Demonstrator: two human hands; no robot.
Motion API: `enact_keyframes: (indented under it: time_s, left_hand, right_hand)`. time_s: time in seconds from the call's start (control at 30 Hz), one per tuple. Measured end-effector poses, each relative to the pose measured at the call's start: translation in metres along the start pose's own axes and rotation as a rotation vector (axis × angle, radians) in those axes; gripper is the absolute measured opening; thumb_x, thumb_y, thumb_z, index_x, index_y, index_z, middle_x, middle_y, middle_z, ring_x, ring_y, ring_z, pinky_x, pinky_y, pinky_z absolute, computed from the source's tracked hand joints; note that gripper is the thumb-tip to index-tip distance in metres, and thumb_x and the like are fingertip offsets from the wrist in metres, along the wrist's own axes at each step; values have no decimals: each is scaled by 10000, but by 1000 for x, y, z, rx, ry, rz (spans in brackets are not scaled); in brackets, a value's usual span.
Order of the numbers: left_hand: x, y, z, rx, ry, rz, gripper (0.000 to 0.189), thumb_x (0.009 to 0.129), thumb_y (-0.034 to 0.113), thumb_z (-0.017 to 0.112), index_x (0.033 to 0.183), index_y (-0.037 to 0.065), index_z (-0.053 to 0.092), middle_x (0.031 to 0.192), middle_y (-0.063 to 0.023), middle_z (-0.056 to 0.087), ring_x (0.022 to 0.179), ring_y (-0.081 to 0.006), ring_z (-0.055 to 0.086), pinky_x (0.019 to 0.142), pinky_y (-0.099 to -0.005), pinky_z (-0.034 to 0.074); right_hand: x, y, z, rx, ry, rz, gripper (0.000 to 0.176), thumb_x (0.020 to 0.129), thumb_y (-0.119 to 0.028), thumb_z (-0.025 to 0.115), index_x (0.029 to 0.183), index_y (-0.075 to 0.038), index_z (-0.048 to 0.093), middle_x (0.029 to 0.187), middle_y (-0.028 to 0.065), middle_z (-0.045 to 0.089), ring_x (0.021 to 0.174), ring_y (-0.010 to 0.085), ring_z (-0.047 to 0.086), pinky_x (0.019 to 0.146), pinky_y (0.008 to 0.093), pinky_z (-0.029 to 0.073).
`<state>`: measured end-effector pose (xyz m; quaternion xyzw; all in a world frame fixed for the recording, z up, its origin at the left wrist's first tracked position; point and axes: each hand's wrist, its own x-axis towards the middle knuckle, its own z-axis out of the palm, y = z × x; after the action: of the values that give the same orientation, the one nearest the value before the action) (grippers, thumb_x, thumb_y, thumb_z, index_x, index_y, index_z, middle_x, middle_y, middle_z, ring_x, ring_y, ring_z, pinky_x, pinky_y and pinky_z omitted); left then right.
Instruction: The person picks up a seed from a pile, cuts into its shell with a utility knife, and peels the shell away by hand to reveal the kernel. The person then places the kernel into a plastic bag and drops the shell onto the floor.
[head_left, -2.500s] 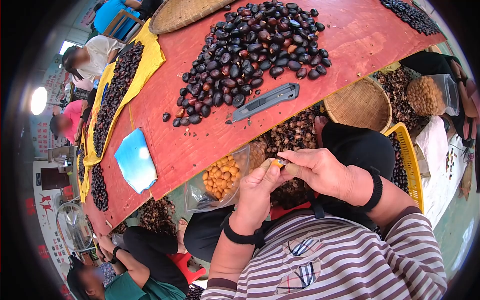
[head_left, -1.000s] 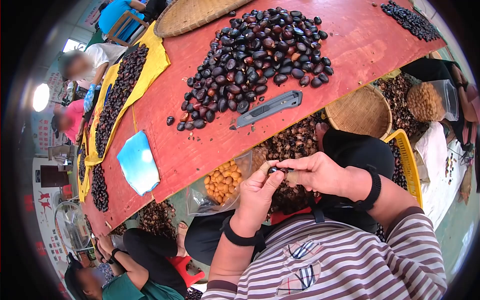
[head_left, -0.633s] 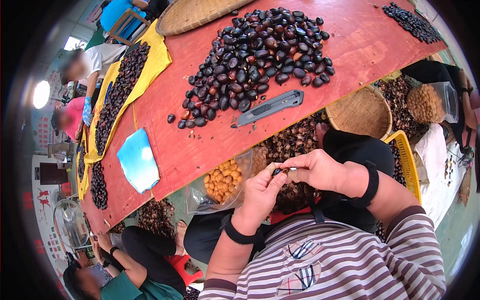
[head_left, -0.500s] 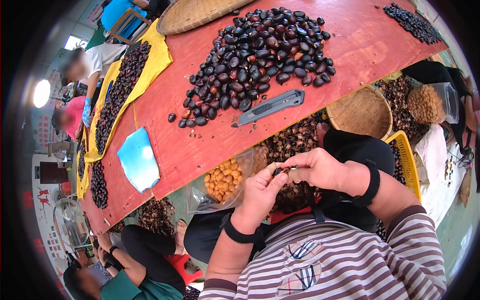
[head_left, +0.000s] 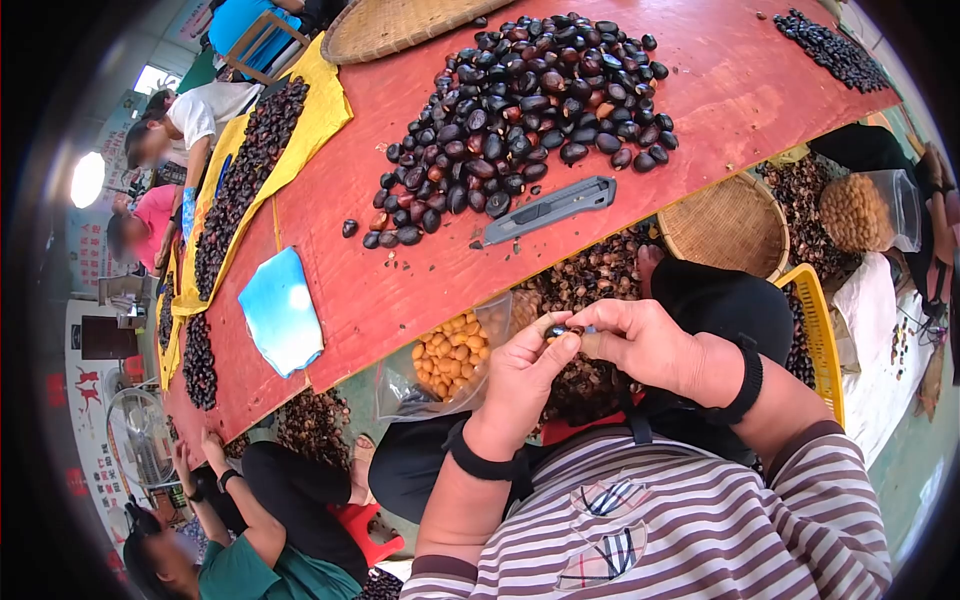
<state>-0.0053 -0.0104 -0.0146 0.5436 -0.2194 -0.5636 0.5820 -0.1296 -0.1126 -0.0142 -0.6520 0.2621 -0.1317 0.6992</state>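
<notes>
Head view: left hand [head_left: 520,378] and right hand [head_left: 642,345] pinch one nut [head_left: 558,330]; slipping fingers could drop it short of the nine-o'clock bag [head_left: 440,360].

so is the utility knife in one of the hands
No, the utility knife lies on the red table beside the pile of dark nuts.

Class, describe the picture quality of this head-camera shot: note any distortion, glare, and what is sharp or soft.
Head view: the fisheye lens bows the edge of the red table and blackens the corners; a light at far left is blown out; the blue sheet carries white glare; the left hand, right hand and the chestnut they pinch are sharp.
</notes>
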Motion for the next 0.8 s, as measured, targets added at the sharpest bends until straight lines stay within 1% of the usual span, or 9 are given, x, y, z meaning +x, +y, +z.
enact_keyframes:
  time_s: [0.07,0.1,0.23,0.33,0.47,0.53,0.67,0.73,0.8]
  left_hand:
    - [0,0,1,65,-20,7,282,804,101,533,1065,6,485,895,-38,576,792,-76,540,729,-193,424]
    - [-1,4,4,85,-43,22,279,809,104,524,1066,2,481,897,-42,576,796,-83,543,735,-198,424]
    - [-4,11,7,149,-134,37,285,828,116,495,1078,-15,456,899,-58,579,810,-102,549,747,-213,422]
    - [-4,12,6,188,-168,12,310,835,129,485,1098,-26,430,900,-65,578,817,-106,550,750,-218,422]
    - [-4,17,3,255,-202,-27,344,836,137,485,1124,-32,403,905,-67,576,824,-109,551,756,-224,421]
    - [-4,19,2,227,-213,-53,357,837,147,483,1133,-32,396,911,-63,573,824,-111,550,759,-227,420]
    - [-6,21,2,184,-220,-66,376,839,168,480,1146,-29,389,922,-58,570,825,-112,550,764,-231,417]
    - [-6,22,-1,232,-229,-84,371,840,170,476,1143,-29,395,930,-59,569,826,-112,549,767,-233,415]
    - [-7,23,-3,231,-254,-113,366,839,163,477,1141,-28,401,934,-60,568,830,-112,549,770,-233,412]
  right_hand:
    - [-2,-14,-5,98,-61,114,226,772,-68,551,992,-21,550,693,30,552,557,58,477,499,189,410]
    - [-3,-22,-11,121,-109,270,242,780,-91,539,1013,-27,546,702,30,560,507,43,456,445,172,388]
    - [-2,-20,-18,231,-179,329,260,779,-117,528,1024,-34,544,671,16,560,449,34,430,393,168,360]
    - [-2,-22,-20,203,-193,352,256,771,-112,537,1013,-27,548,663,14,562,438,34,423,391,170,360]
    - [-1,-22,-21,169,-208,330,226,758,-112,557,964,-22,570,657,17,565,427,35,420,385,173,357]
    - [0,-25,-20,130,-201,331,210,753,-114,566,940,-19,580,651,17,565,423,35,419,383,174,355]
    - [0,-23,-19,185,-202,340,201,750,-112,569,930,-26,586,643,15,560,420,36,419,377,176,354]
    - [1,-20,-18,193,-201,342,202,748,-107,566,935,-31,586,635,12,555,418,37,419,374,177,353]
    - [1,-21,-17,136,-194,328,195,752,-95,551,934,-37,588,626,13,550,419,39,425,372,179,354]
